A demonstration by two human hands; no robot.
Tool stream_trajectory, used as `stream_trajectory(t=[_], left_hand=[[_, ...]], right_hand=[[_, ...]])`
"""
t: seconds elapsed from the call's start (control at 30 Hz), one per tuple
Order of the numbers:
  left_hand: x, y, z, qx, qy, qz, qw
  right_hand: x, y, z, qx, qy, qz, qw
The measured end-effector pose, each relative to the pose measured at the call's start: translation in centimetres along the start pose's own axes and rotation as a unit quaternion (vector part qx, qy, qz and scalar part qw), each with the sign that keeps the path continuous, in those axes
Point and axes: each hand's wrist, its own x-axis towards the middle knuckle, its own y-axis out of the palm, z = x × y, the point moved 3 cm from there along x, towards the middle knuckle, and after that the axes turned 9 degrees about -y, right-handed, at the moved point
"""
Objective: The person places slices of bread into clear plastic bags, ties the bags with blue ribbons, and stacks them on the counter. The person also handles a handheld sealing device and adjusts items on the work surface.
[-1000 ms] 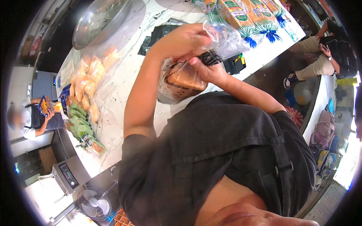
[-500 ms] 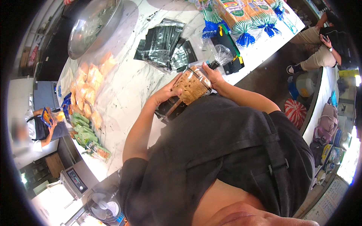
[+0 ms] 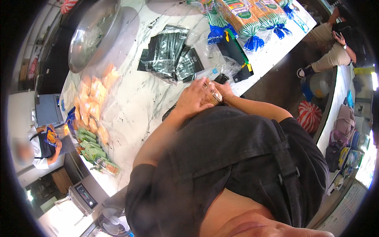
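Observation:
In front of my chest is a loaf of bread [image 3: 215,94] in a clear and dark bag, its brown crust showing through the film. My left hand [image 3: 194,97] lies across it from above, fingers on the far side and thumb on the near side, covering most of the loaf. My right hand [image 3: 224,91] is closed at the bag's gathered dark neck [image 3: 222,78]; its fingertips are partly hidden. The bag's clear loose end [image 3: 230,66] spreads beyond that neck, beside a long black tool with a green edge and yellow parts [image 3: 235,55].
Flat black bags [image 3: 167,49] lie beyond my hands. Bagged sliced loaves [image 3: 241,15] stand at the far right. At left are bagged buns [image 3: 92,96], green packets [image 3: 91,147] and a big metal bowl [image 3: 92,37]. Co-workers stand left [image 3: 41,146] and right [image 3: 335,47].
My left hand has moved from the loaf's left side up over its top. The loaf sits lower and more covered, and my right hand has shifted slightly nearer to me.

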Motion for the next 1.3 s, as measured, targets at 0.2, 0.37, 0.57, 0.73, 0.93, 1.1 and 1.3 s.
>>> stream_trajectory(t=[0.2,0.37,0.57,0.73,0.93,1.1,1.3], left_hand=[[0.5,1.7,-0.9,0.103,0.085,-0.067,0.989],[0.4,1.2,-1.4,0.113,0.081,-0.085,0.987],[1.6,-1.1,2.4,-0.379,-0.056,0.055,0.922],[1.3,0.9,5.9,-0.511,-0.168,0.245,0.806],[0.4,3.0,5.6,-0.577,-0.212,0.283,0.736],[1.0,2.2,5.2,-0.522,-0.164,0.249,0.799],[-0.1,0.7,4.4,-0.443,-0.123,0.177,0.870]], right_hand=[[1.4,-0.5,-1.3,-0.059,-0.018,0.027,0.998],[1.2,-0.4,-1.7,0.004,-0.029,0.099,0.995],[1.4,0.2,-1.8,0.011,-0.070,0.139,0.988],[1.7,0.3,-2.3,-0.028,-0.075,0.091,0.993],[1.9,0.3,-2.4,-0.045,-0.078,0.089,0.992],[2.0,0.3,-2.4,-0.026,-0.070,0.088,0.993],[0.6,1.7,1.1,0.142,-0.044,0.123,0.981]])
